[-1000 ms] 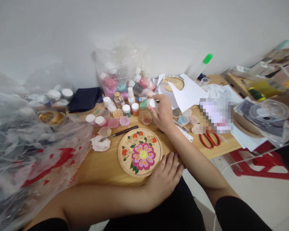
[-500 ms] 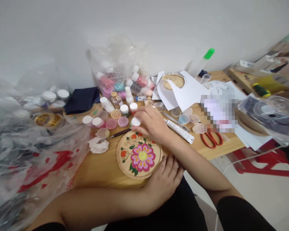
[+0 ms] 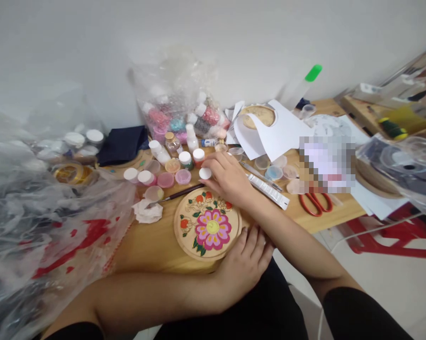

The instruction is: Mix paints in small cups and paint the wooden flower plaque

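My right hand [image 3: 229, 177] has its fingers closed around a small white-capped jar [image 3: 205, 174], above the far edge of a round wooden board [image 3: 182, 243]. The hand hides most of the jar's body. A pink flower with orange buds and green leaves covers the board. By the board's lower right edge rests my left hand [image 3: 246, 257], fingers stretched out, holding nothing. Left of the jar lies a dark-handled brush [image 3: 181, 192], its tip end by a crumpled tissue [image 3: 147, 211]. Close by stand a red jar [image 3: 199, 157] and a green jar [image 3: 185, 160], both white-capped.
Several small pots, one of them pink [image 3: 183, 177], line the table's back left. A white tube [image 3: 268, 191] and red-handled scissors [image 3: 315, 204] lie on the right. Clear plastic bags [image 3: 57, 226] crowd the left side. White paper [image 3: 284, 127] sits behind.
The view has shifted slightly, moving the scene a little to the right. My right hand's fingers have drawn in around the white-capped jar. My left hand stays by the board.
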Motion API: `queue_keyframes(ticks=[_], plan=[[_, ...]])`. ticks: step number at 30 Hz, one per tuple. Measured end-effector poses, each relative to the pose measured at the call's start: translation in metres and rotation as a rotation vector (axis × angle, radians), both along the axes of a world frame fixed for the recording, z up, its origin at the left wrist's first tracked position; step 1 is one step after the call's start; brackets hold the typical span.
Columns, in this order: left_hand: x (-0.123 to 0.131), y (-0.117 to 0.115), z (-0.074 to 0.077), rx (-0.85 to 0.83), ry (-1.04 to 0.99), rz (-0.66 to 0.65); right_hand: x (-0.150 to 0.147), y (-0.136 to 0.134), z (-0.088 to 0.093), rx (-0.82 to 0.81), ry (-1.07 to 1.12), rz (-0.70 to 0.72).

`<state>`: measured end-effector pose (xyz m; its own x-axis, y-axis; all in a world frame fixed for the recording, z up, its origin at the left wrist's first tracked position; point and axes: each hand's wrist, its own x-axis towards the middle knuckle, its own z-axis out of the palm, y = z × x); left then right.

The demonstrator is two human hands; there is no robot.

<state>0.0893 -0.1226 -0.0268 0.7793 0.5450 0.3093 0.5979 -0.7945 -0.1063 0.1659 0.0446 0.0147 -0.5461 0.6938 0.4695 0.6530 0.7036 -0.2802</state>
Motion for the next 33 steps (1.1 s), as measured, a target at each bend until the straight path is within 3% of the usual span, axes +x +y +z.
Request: queue_keyframes(ticks=[20, 24, 26, 28, 33], plan=[[0.000, -0.001, -0.002, -0.002, 0.049, -0.010, 0.002, 0.002, -0.003, -0.085, 0.059, 0.038], [0.001, 0.000, -0.001, 0.004, 0.035, -0.006, 0.005, 0.001, 0.006, -0.035, 0.144, 0.053], [0.001, 0.000, 0.000, 0.012, 0.022, 0.006, 0.012, 0.000, 0.019, 0.046, 0.250, -0.039], [0.000, 0.000, -0.001, 0.018, 0.020, 0.009, 0.024, -0.001, 0.036, 0.154, 0.414, -0.217], [0.001, -0.002, -0.008, 0.060, 0.003, 0.008, 0.077, -0.016, 0.074, 0.538, 0.978, -0.642]])
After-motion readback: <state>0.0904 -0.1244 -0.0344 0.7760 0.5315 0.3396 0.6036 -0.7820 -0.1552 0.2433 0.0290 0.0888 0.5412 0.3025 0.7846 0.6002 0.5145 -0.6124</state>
